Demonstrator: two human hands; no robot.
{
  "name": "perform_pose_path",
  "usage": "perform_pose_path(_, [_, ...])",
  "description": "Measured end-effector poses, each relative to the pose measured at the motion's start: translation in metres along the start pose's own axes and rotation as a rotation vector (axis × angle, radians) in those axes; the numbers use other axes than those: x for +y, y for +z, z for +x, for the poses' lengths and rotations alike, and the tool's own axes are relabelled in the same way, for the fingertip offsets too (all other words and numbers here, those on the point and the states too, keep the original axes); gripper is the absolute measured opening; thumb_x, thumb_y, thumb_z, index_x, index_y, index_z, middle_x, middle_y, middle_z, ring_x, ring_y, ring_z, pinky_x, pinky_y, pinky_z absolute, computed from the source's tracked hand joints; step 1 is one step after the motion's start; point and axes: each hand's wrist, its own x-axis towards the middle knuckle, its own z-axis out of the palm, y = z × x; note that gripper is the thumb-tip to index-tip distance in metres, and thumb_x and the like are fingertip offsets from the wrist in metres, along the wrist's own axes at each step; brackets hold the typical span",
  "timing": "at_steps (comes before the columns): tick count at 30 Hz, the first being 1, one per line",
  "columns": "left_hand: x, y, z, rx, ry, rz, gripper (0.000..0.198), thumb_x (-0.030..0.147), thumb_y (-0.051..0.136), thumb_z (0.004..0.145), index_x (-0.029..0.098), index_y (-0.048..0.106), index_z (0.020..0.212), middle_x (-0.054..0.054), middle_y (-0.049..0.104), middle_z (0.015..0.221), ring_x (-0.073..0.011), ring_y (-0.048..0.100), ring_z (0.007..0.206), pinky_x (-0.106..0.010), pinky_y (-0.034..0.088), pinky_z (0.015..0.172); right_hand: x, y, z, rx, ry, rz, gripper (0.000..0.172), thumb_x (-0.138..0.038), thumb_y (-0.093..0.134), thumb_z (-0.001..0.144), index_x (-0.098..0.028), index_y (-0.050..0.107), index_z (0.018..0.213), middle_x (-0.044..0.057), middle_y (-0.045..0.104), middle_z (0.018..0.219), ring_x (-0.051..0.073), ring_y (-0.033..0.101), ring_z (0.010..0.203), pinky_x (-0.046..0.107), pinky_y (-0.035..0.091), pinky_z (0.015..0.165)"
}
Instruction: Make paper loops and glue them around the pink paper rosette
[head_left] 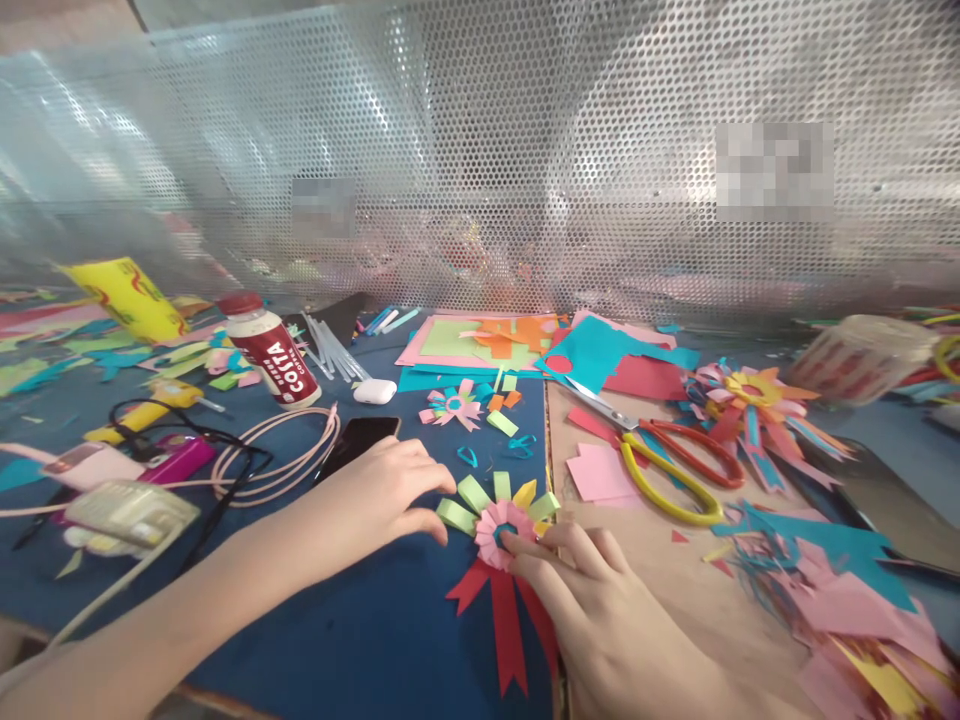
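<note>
A paper rosette lies on the blue table surface in front of me. It has a pink pleated ring, a blue centre, green and yellow loops around its top and red ribbon tails below. My right hand has its fingertips pressed together on the rosette's centre and right side, holding it down; part of it is covered by the fingers. Just left of the rosette hovers my left hand, thumb and curved fingers apart with nothing between them. Beyond the rosette are a small pink-and-blue paper flower and loose green strips.
Scissors lie on the brown board at right, near another paper rosette and pink scraps. At left are a Costa bottle, a yellow glue gun, coiled cable and a phone. A perforated metal panel stands behind.
</note>
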Motion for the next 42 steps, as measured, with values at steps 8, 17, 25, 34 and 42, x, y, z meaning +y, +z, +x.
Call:
perform_pose_path(8, [0.003,0.008,-0.006,-0.012,0.001,-0.082,0.007,0.021,0.060,0.081,0.021,0.066,0.085,0.001,0.064,0.078,-0.0160,0.055,0.080,-0.026,0.036,0.072,-0.001,0.001,0.000,-0.032,0.001,-0.004,0.041,-0.008,0.045,0.074,-0.013,0.052,0.114,0.009,0.059,0.116,0.024,0.047,0.092,0.035,0.041,0.071])
perform_pose_path(17, [0.011,0.007,-0.011,0.005,0.010,-0.033,0.004,0.021,0.062,0.079,0.020,0.064,0.082,0.001,0.063,0.076,-0.0163,0.055,0.078,-0.026,0.033,0.070,-0.001,-0.001,0.001,0.006,-0.013,0.018,0.036,-0.004,0.038,0.079,-0.012,0.052,0.112,0.008,0.059,0.117,0.023,0.047,0.090,0.035,0.040,0.071])
perform_pose_path(25, [0.016,0.005,-0.013,-0.018,0.020,0.009,0.002,0.020,0.065,0.077,0.019,0.064,0.079,0.001,0.062,0.073,-0.0167,0.053,0.076,-0.027,0.032,0.069,-0.003,-0.001,0.001,0.016,0.022,0.047,0.036,-0.003,0.039,0.079,-0.013,0.053,0.111,0.009,0.061,0.111,0.023,0.046,0.091,0.034,0.039,0.072])
perform_pose_path(34, [0.021,0.005,-0.011,-0.032,-0.011,0.030,0.004,0.021,0.065,0.076,0.018,0.063,0.078,0.001,0.063,0.073,-0.0172,0.054,0.075,-0.028,0.032,0.068,-0.002,0.002,-0.001,0.036,0.000,0.044,0.031,-0.007,0.041,0.082,-0.014,0.052,0.109,0.008,0.061,0.111,0.023,0.045,0.090,0.035,0.039,0.071])
perform_pose_path(42, [0.022,0.005,-0.012,-0.056,-0.088,-0.040,0.006,0.025,0.063,0.078,0.019,0.062,0.077,0.001,0.063,0.075,-0.0162,0.055,0.076,-0.027,0.033,0.069,-0.001,0.002,0.000,0.047,0.000,0.079,0.035,-0.005,0.038,0.082,-0.014,0.052,0.112,0.006,0.061,0.111,0.025,0.044,0.090,0.035,0.037,0.071])
